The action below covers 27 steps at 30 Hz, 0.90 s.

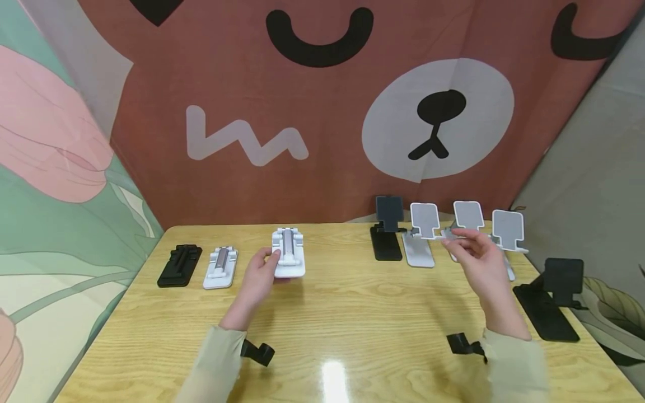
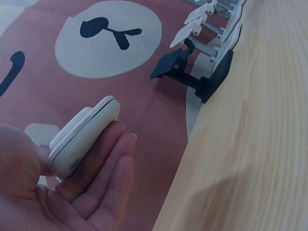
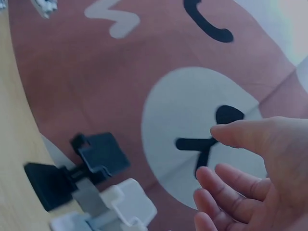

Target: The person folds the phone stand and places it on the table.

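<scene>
My left hand (image 1: 258,275) holds a folded white phone stand (image 1: 289,253) above the table, thumb on its near side; in the left wrist view the stand (image 2: 84,137) lies between thumb and fingers. My right hand (image 1: 481,268) is raised in front of the unfolded white stands, thumb and fingers apart. In the right wrist view this hand (image 3: 245,178) has nothing between its fingers. Close to it stand an unfolded white stand (image 1: 425,219) and another at the right (image 1: 507,228).
Two folded stands, one black (image 1: 180,266) and one white (image 1: 220,267), lie on the table (image 1: 342,313) at the left. Unfolded black stands are at the back (image 1: 386,244) and the right edge (image 1: 546,313). A printed cloth (image 1: 332,134) hangs behind.
</scene>
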Each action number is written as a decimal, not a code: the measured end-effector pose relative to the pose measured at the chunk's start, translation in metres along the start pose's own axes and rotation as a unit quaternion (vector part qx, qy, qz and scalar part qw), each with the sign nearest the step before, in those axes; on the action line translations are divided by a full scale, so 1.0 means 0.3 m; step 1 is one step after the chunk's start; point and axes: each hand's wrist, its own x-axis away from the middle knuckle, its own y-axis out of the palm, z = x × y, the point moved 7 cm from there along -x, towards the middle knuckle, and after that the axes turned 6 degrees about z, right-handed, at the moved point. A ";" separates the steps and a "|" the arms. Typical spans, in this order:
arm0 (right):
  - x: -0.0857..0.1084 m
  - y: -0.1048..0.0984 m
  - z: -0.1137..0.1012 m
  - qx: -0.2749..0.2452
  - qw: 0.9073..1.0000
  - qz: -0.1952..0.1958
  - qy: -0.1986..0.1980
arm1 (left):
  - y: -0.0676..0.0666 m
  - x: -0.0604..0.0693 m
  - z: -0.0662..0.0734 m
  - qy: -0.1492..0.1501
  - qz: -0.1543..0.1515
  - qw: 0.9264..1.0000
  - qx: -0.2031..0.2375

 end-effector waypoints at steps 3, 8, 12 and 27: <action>0.000 -0.053 -0.003 0.008 0.999 0.032 0.002 | -0.024 -0.013 -0.011 -0.002 0.008 1.000 -0.003; -0.002 -0.124 -0.006 0.015 0.997 0.075 0.009 | -0.057 -0.025 -0.014 0.002 0.013 1.000 -0.019; -0.009 -0.179 0.011 0.027 0.992 0.110 0.047 | -0.083 -0.035 -0.028 -0.005 0.017 0.998 -0.054; -0.016 -0.376 0.121 0.029 0.969 0.194 0.152 | -0.133 -0.056 -0.085 -0.029 -0.003 0.998 -0.051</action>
